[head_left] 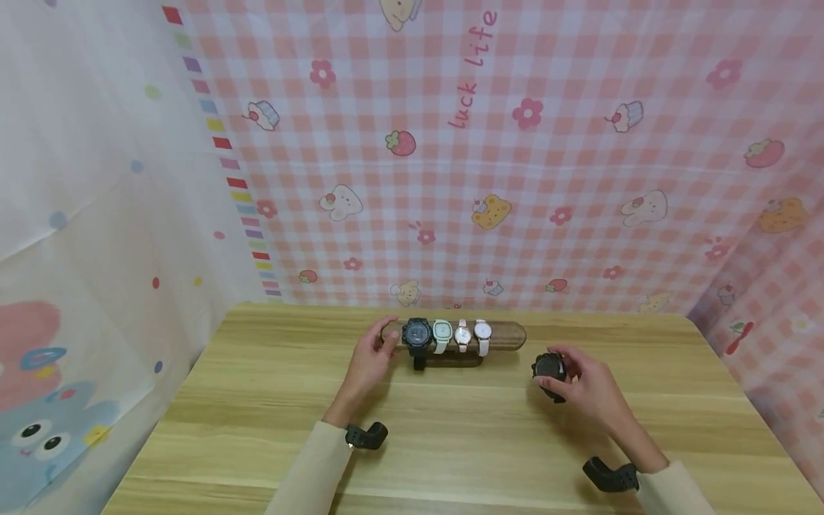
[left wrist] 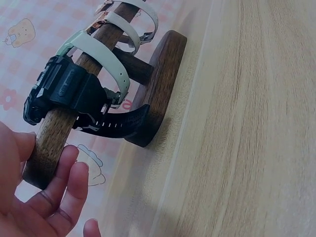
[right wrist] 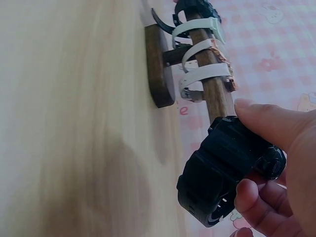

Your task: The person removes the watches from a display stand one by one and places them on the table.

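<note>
A dark wooden watch stand (head_left: 508,336) carries a black watch (head_left: 418,333), a mint-green watch (head_left: 442,331) and two pale-strapped watches, one of them a white watch (head_left: 483,330) nearest the bare right end. My left hand (head_left: 372,361) holds the left end of the stand's bar, thumb on one side and fingers on the other in the left wrist view. To the right of the stand, my right hand (head_left: 589,383) grips another black watch (right wrist: 217,163) between thumb and fingers. That watch's strap is looped, and it is apart from the bar in the head view.
The stand's base (left wrist: 165,74) rests on the wooden table (head_left: 450,443) close to its back edge. Behind hangs a pink checked cloth (head_left: 450,179), with a white patterned cloth (head_left: 96,179) on the left. Black wrist straps (head_left: 367,435) sit at both sleeves.
</note>
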### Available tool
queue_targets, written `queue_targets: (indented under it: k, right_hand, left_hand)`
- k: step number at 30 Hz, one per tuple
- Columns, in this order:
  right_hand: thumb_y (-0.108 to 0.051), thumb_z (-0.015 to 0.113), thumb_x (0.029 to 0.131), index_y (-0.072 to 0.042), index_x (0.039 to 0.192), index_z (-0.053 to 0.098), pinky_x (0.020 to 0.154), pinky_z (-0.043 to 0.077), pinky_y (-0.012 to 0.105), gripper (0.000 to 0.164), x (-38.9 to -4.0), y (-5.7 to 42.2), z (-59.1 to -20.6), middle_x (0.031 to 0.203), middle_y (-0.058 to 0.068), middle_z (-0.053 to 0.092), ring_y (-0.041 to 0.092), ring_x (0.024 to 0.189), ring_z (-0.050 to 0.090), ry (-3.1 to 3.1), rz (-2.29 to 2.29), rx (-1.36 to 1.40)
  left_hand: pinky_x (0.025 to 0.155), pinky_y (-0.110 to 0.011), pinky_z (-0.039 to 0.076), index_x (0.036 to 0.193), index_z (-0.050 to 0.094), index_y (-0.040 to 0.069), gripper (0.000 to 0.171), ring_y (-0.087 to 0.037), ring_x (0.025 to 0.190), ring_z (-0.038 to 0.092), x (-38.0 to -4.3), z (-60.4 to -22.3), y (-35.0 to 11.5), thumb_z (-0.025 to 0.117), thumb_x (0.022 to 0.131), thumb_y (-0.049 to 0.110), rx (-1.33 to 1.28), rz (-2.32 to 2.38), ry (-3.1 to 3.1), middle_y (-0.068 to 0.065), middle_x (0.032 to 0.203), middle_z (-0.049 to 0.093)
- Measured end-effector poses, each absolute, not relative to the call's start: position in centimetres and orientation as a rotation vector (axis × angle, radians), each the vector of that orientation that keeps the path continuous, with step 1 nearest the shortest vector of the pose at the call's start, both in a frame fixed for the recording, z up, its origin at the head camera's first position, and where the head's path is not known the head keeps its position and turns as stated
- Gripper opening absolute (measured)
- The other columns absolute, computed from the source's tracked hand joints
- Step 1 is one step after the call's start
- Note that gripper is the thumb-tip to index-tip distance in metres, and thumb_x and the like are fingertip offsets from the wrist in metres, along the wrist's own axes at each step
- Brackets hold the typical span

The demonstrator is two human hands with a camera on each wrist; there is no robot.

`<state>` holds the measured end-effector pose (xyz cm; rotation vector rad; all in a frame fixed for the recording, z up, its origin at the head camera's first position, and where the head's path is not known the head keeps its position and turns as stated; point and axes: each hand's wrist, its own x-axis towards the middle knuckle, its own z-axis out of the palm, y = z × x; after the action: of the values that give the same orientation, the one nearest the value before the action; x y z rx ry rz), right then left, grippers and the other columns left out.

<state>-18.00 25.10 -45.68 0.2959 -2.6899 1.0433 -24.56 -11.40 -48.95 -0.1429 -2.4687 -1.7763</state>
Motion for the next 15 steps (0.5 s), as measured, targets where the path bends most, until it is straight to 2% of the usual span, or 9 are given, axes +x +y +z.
queue_targets:
  k: [10,15]
  right_hand:
    - [-0.020,0.087,0.077,0.003,0.119,0.065,0.052,0.041,0.022,0.053,-16.8,25.1,-46.8,0.074,-0.001,0.057,0.005,0.065,0.047,-2.714,0.979,0.360]
    - [-0.018,0.088,0.074,0.004,0.118,0.065,0.058,0.048,0.023,0.055,-16.6,25.0,-47.9,0.090,0.010,0.068,0.009,0.072,0.056,-2.727,0.947,0.399]
  left_hand:
    - [0.066,-0.028,0.051,0.139,0.056,0.019,0.037,-0.036,0.083,0.065,-24.5,-48.8,-11.3,0.056,0.102,0.021,-0.126,-1.787,-2.469,-0.018,0.085,0.065]
    - [0.065,-0.027,0.051,0.139,0.057,0.020,0.036,-0.033,0.080,0.064,-24.4,-48.8,-11.3,0.056,0.102,0.020,-0.128,-1.787,-2.470,-0.017,0.084,0.064]
